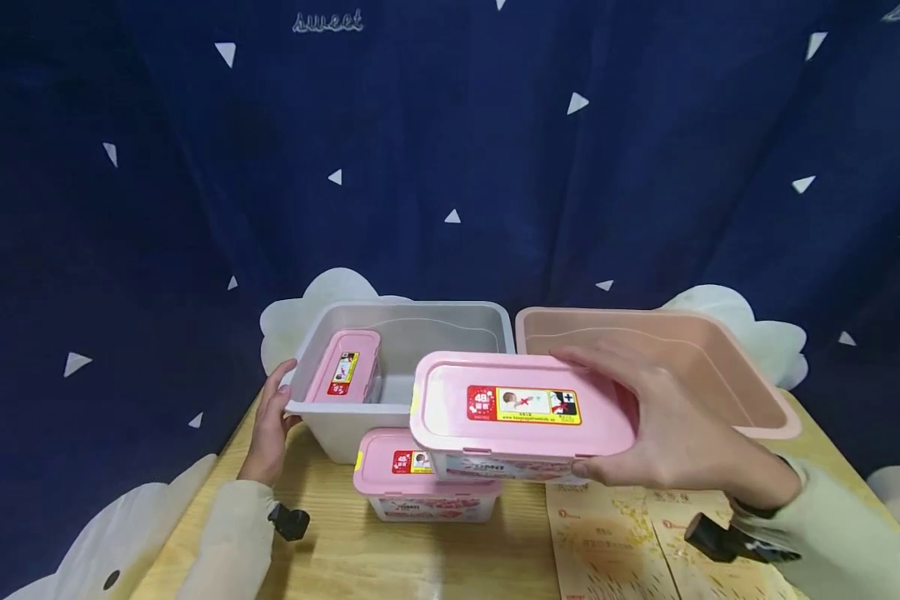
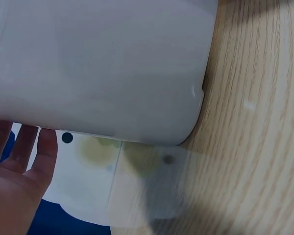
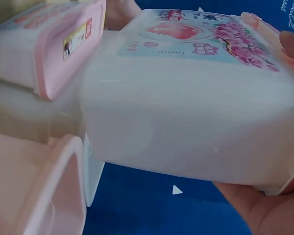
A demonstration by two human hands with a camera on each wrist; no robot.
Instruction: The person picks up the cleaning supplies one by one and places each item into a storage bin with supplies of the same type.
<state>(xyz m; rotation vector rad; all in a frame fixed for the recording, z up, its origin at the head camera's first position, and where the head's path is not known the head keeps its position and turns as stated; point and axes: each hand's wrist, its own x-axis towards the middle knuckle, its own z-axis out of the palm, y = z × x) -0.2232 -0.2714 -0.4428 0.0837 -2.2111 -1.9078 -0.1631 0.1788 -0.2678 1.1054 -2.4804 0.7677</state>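
Observation:
My right hand [image 1: 663, 421] holds a white plastic tub with a pink lid [image 1: 450, 417] by its right end, thumb at the front and fingers over the far side. The tub is raised above the table, in front of the bins; its flower-printed wall [image 3: 186, 39] shows in the right wrist view. My left hand [image 1: 268, 429] touches the left side of a grey bin [image 1: 450, 321], near the rim, with fairly straight fingers [image 2: 45, 154]. Inside that bin, at the left, lies a similar pink-lidded tub [image 1: 360, 346]. Another tub [image 1: 427, 508] stands before the bin, partly hidden by the held one.
A pink bin [image 1: 765, 427] stands to the right of the grey one. Printed paper sheets [image 1: 607, 542] lie at the front right of the wooden table [image 1: 345, 558]. A dark blue curtain [image 1: 450, 150] hangs behind the bins.

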